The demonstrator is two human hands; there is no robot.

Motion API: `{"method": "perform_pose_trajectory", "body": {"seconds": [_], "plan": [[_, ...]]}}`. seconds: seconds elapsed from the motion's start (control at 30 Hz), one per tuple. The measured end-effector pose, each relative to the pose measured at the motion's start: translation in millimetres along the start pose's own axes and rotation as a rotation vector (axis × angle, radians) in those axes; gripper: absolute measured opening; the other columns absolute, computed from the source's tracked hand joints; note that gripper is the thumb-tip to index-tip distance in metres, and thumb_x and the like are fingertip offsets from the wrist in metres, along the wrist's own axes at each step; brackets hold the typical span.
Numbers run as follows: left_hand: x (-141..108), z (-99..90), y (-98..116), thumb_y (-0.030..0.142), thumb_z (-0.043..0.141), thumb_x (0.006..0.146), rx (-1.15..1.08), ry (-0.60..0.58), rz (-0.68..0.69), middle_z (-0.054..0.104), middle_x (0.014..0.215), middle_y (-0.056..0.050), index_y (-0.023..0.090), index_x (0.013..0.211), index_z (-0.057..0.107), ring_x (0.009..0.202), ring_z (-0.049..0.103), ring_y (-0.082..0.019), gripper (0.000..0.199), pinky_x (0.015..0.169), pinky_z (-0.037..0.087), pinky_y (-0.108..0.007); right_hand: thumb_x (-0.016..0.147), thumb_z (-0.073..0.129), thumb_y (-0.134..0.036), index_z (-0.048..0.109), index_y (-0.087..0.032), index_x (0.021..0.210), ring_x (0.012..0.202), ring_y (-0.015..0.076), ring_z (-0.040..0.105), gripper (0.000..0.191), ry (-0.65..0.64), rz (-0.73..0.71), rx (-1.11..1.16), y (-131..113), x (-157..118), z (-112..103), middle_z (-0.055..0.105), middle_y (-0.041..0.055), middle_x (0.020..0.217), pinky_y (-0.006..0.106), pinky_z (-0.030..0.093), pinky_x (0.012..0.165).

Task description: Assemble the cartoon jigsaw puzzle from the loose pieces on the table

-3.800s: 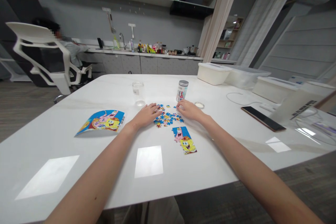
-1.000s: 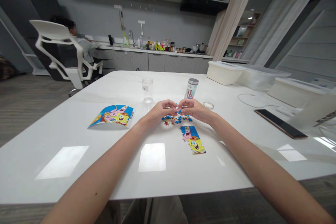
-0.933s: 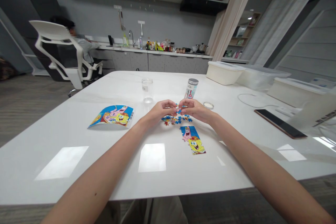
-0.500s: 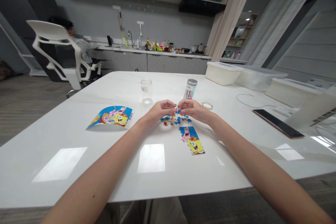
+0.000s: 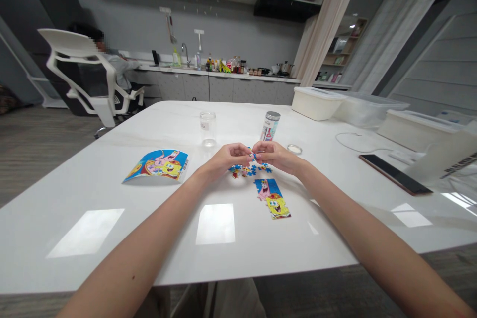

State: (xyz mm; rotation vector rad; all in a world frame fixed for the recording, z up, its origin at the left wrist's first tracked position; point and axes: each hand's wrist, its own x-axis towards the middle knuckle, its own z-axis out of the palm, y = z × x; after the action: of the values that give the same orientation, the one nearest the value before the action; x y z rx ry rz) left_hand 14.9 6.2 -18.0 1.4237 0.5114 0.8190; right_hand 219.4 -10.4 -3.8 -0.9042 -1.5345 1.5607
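Note:
My left hand (image 5: 231, 159) and my right hand (image 5: 275, 155) meet over loose jigsaw pieces (image 5: 250, 171), mostly blue with bits of yellow, white and red. Both hands are closed in a pinch, fingertips nearly touching, around a small blue-and-white puzzle piece (image 5: 253, 157). Fingers partly cover it, so whether it is one piece or two joined is unclear. Nearer me lies a joined section of puzzle (image 5: 275, 201) with a pink and a yellow cartoon figure on blue. To the left, a curved picture sheet (image 5: 160, 165) shows similar figures.
Behind my hands stand a clear jar (image 5: 207, 130) and a printed canister (image 5: 270, 126) with a silver top; a round lid (image 5: 294, 149) lies close by. On the right are a phone (image 5: 395, 174), a cable and storage boxes (image 5: 316, 104). Someone sits beyond a white chair (image 5: 100, 104).
The fingertips of both hands have drawn slightly closer around the piece. The joined section, picture sheet and containers stay where they were.

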Motion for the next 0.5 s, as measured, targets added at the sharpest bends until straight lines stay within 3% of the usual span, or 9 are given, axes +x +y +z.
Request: {"method": "perform_pose_trajectory", "body": {"seconds": [0.2, 0.5], "plan": [[1.7, -1.3, 0.8, 0.030, 0.082, 0.061, -0.014, 0.059, 0.011, 0.066, 0.068, 0.000, 0.015, 0.078, 0.064, 0.062, 0.060, -0.011, 0.029, 0.066, 0.046, -0.028, 0.064, 0.081, -0.018, 0.063, -0.017, 0.085, 0.063, 0.0074, 0.055, 0.027, -0.065, 0.034, -0.008, -1.9, -2.7, 2.5, 0.063, -0.0029, 0.073, 0.020, 0.042, 0.057], [2.2, -0.2, -0.5, 0.031, 0.082, 0.061, -0.011, 0.053, -0.002, 0.066, 0.071, -0.001, 0.014, 0.079, 0.065, 0.064, 0.059, -0.011, 0.030, 0.065, 0.046, -0.026, 0.065, 0.080, -0.013, 0.058, -0.016, 0.081, 0.068, 0.0076, 0.058, 0.028, -0.155, 0.051, -0.005, 1.2, -2.1, 3.6, 0.063, -0.0028, 0.075, 0.020, 0.042, 0.060]]}}
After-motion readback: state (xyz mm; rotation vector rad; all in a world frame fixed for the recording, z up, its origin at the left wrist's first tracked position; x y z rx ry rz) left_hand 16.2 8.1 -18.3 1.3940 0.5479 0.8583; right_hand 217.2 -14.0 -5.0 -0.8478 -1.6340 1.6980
